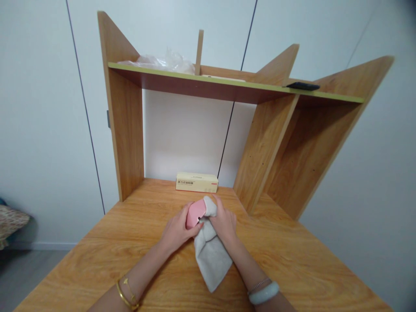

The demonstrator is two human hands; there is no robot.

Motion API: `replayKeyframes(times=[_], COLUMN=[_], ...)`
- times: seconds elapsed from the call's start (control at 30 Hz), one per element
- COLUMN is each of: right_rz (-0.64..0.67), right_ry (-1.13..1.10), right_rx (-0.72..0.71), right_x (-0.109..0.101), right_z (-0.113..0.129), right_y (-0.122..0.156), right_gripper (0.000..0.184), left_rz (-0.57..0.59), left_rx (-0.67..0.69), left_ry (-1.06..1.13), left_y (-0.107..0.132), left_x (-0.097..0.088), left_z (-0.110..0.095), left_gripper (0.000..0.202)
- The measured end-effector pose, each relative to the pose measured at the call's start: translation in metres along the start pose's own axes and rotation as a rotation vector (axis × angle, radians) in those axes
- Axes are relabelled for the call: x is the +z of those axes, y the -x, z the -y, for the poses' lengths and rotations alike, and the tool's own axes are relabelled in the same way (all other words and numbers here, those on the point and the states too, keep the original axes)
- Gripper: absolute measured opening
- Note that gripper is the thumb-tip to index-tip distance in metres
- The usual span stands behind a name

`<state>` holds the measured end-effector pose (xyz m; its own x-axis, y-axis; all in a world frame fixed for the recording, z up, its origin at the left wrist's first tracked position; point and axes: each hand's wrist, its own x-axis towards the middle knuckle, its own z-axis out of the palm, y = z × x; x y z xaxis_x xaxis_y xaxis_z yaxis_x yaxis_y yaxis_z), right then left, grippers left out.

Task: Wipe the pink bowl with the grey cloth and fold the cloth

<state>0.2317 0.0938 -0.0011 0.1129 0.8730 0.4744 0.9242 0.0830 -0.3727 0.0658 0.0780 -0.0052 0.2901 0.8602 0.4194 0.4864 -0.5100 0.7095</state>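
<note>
My left hand [179, 226] is wrapped round a small pink object [195, 213] with rounded edges and a dark notch near its lower corner; its kind I cannot make out. A light grey cloth [211, 255] covers the right end of the object. My right hand [224, 221] grips the cloth and presses it against that end, while the rest of the cloth hangs down toward the tabletop. Both hands are close together above the middle of the desk. My palms hide part of the pink object and the bunched top of the cloth.
Behind my hands a cream box with printed lettering [196, 183] lies on the wooden desk [146, 260]. A wooden shelf unit [195, 84] stands at the back, bearing clear plastic wrap [165, 62] and a flat black object [303, 86]. Patterned fabric [11, 221] shows at far left.
</note>
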Motion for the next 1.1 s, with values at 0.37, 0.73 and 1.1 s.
replayKeyframes(times=[0.37,0.73,1.1], right_rz=[0.043,0.153,0.138], right_ry=[-0.397,-0.372,-0.529], right_rx=[0.077,0.164,0.009], right_x=[0.006,0.011,-0.001], right_z=[-0.015,-0.035,0.025], right_y=[-0.013,-0.013,-0.007], right_gripper=[0.047,0.032,0.041], left_rz=[-0.166,-0.29,-0.299], left_rx=[-0.436,-0.588,-0.393], left_ry=[0.495,0.782,0.755], left_y=[-0.013,-0.02,-0.019], left_x=[0.007,-0.001,-0.008], left_z=[0.02,0.037,0.028], left_gripper=[0.043,0.048,0.04])
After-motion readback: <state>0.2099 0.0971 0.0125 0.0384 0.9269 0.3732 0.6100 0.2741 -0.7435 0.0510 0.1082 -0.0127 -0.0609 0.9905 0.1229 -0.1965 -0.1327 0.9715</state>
